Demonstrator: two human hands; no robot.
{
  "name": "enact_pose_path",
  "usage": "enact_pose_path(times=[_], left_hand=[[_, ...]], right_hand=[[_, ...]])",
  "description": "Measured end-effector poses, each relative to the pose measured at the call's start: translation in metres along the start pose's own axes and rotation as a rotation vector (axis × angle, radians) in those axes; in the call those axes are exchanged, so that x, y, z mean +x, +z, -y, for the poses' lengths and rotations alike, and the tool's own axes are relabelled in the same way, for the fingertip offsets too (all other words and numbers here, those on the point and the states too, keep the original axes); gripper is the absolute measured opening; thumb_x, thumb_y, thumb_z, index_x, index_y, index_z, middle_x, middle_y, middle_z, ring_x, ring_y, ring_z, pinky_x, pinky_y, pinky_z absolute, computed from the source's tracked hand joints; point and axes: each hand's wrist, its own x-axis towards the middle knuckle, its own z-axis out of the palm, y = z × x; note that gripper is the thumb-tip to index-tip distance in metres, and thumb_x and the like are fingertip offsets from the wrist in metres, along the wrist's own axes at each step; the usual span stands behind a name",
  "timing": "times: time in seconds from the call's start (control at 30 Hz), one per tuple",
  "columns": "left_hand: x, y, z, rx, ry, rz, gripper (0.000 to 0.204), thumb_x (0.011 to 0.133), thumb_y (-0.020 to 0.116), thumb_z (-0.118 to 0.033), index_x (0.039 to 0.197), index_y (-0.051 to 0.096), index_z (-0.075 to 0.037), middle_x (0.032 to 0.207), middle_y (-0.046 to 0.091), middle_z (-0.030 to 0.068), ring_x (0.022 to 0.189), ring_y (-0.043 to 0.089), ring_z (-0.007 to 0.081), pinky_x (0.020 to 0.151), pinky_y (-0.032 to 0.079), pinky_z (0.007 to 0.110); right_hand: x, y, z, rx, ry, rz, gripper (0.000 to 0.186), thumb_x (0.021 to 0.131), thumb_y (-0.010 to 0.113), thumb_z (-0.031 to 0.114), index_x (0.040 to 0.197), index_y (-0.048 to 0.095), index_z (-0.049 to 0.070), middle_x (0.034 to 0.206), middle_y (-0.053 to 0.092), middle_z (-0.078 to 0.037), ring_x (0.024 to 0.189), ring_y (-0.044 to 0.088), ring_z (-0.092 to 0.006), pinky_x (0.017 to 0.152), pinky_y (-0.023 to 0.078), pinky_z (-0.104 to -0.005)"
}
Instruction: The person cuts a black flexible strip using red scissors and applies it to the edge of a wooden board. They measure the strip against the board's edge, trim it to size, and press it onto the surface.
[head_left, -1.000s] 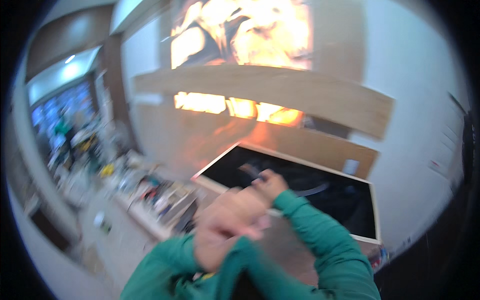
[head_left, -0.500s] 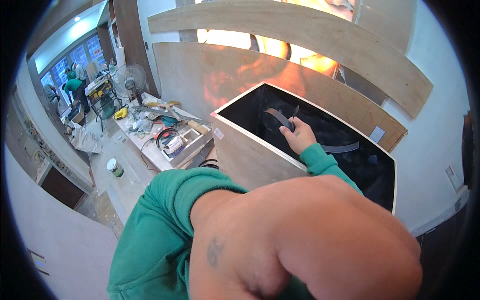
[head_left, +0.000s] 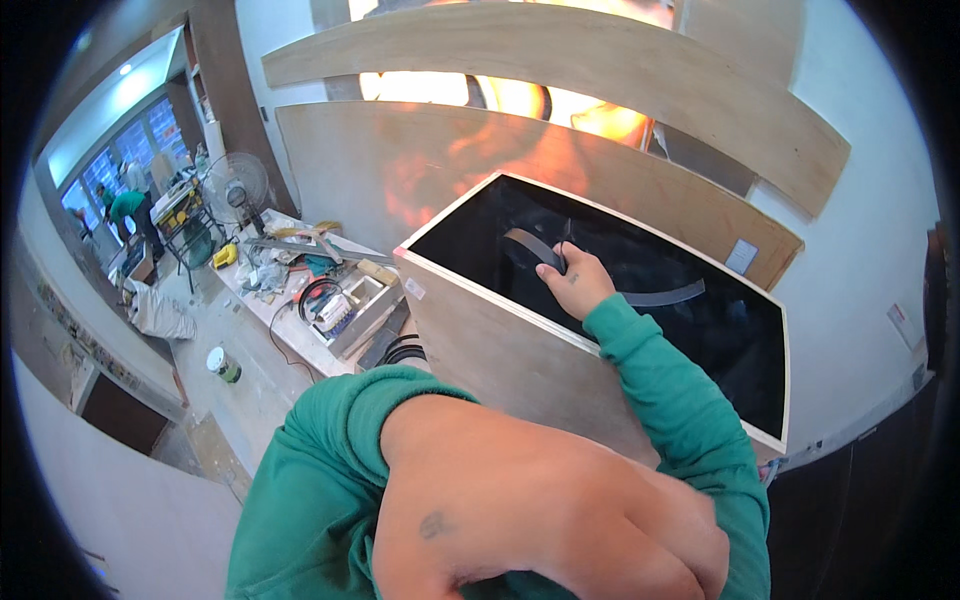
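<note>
Over the open top of a wooden box [head_left: 520, 300] with a black inside, my right hand [head_left: 582, 283] is closed, thumb against fingers. A thin, curved grey-brown strip [head_left: 533, 246] passes through its grip, the strip's other end sticking out past the wrist. From the same hand rises a slim, dark pointed tool [head_left: 569, 234], too small to name. My left hand [head_left: 540, 500] is large and close in the lower middle, back of the hand up, its fingers folded under. Whatever those fingers hold, if anything, is hidden.
Behind the box leans a wide wooden panel [head_left: 330, 170], and a long board [head_left: 560, 45] runs above it. A cluttered low bench [head_left: 290, 320], a fan [head_left: 236, 185] and a can [head_left: 224, 364] are on the left. A person in green [head_left: 128, 205] works far back.
The view has shifted, so the box appears slightly left and lower. My left hand shows lower and less of it covers the box and right sleeve. My right hand still grips the strip.
</note>
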Motion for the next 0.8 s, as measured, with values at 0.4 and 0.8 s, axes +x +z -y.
enact_pose_path(times=[0.4, 0.8], left_hand=[[-0.003, 0.012, 0.008, -0.041, 0.06, -0.212, 0.046, 0.098, 0.061, -0.034, 0.092, 0.063, 0.011, 0.09, 0.06, 0.0205, 0.065, 0.06, 0.0273, 0.053, 0.047, 0.037], [0.003, 0.008, 0.017, -0.165, 0.081, -0.253, 0.047, 0.096, 0.064, -0.034, 0.092, 0.064, 0.012, 0.091, 0.061, 0.02, 0.07, 0.06, 0.0262, 0.056, 0.048, 0.034]], right_hand=[[0.0, 0.0, -0.009, 0.027, -0.019, -0.043, 0.034, 0.087, 0.07, 0.029, 0.103, 0.063, 0.0, 0.087, 0.067, -0.024, 0.084, 0.066, -0.0385, 0.078, 0.05, -0.0407], [-0.001, -0.003, -0.005, -0.012, -0.001, 0.018, 0.038, 0.088, 0.069, 0.031, 0.105, 0.061, -0.002, 0.093, 0.067, -0.026, 0.089, 0.065, -0.0422, 0.08, 0.05, -0.0434]])
